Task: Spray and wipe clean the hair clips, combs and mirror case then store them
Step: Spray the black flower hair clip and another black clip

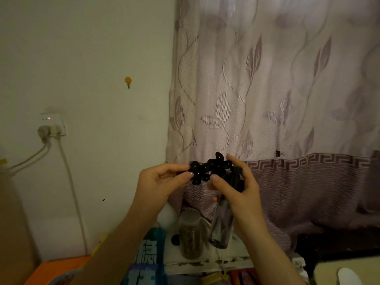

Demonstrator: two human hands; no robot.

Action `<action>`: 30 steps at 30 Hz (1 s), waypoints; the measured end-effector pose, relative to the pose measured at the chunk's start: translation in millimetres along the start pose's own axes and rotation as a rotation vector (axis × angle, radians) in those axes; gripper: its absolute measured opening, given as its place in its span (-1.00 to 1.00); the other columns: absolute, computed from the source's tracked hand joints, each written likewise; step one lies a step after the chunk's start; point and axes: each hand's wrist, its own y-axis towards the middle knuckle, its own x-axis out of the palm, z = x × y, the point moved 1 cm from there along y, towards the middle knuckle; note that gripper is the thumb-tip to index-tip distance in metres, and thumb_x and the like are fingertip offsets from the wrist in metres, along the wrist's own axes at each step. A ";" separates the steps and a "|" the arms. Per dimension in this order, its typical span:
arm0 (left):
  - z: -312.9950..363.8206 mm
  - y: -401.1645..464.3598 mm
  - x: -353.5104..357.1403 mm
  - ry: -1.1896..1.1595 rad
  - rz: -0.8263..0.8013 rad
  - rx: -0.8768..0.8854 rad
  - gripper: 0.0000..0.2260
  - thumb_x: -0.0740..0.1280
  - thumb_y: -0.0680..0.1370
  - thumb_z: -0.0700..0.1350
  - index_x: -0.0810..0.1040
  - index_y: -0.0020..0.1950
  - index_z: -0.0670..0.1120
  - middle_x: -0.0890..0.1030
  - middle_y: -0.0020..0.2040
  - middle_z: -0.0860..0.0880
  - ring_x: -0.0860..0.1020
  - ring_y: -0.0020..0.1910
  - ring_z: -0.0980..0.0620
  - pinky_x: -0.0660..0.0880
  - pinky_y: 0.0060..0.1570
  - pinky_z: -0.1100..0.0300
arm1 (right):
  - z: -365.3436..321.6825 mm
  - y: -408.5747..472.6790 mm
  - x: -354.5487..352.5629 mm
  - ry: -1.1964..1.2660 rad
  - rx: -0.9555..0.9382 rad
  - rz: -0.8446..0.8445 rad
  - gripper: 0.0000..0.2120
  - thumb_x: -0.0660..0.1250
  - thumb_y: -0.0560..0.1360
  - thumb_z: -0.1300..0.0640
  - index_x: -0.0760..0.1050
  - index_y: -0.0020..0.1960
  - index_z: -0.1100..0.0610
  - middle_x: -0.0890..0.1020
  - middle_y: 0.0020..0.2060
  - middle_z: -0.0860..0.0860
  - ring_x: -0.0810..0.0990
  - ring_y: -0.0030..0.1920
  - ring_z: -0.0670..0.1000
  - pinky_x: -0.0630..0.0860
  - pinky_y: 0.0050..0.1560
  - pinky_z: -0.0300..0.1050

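A black hair clip [207, 168] shaped like flowers with small studs is held up in front of the curtain. My left hand [162, 182] pinches its left end between thumb and fingers. My right hand [240, 188] touches the clip's right end with its thumb. The same hand grips a clear spray bottle [221, 225] by its black top, and the bottle hangs down below the palm. No combs or mirror case can be seen.
A jar [191, 235] with brown contents stands below the hands on a cloth-covered surface [205, 262]. A blue printed box [148, 260] and an orange surface [51, 270] lie at the lower left. A wall socket [51, 126] with cables is on the left, and a patterned curtain [287, 99] hangs behind.
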 end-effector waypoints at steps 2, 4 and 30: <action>4.5 2.0 -2.7 -0.004 0.016 0.005 -0.77 0.45 0.26 -0.21 0.67 -0.10 -0.17 0.71 -0.20 -0.07 0.68 -0.20 0.05 0.59 -0.16 0.30 | -2.7 2.2 -3.0 -0.010 -0.011 -0.005 -0.36 0.53 0.17 0.01 0.46 0.24 -0.13 0.63 -0.01 0.17 0.68 -0.12 0.18 0.61 -0.29 -0.14; 8.5 4.4 -6.0 -0.003 0.036 0.011 -0.76 0.45 0.24 -0.19 0.68 -0.11 -0.16 0.71 -0.20 -0.08 0.67 -0.21 0.07 0.59 -0.16 0.30 | -4.8 4.6 -7.2 -0.021 -0.037 -0.009 -0.32 0.51 0.20 0.02 0.42 0.29 -0.13 0.61 -0.07 0.09 0.68 -0.16 0.14 0.63 -0.26 -0.09; 26.0 22.0 5.6 -0.138 0.080 -0.061 -0.79 0.44 0.27 -0.17 0.67 -0.11 -0.14 0.72 -0.18 -0.09 0.69 -0.20 0.05 0.57 -0.24 0.33 | -41.7 17.9 -21.1 -0.438 -0.512 -0.111 -0.76 0.37 0.46 0.00 0.31 -0.01 -0.18 0.54 -0.32 -0.04 0.56 -0.46 -0.01 0.52 -0.43 -0.08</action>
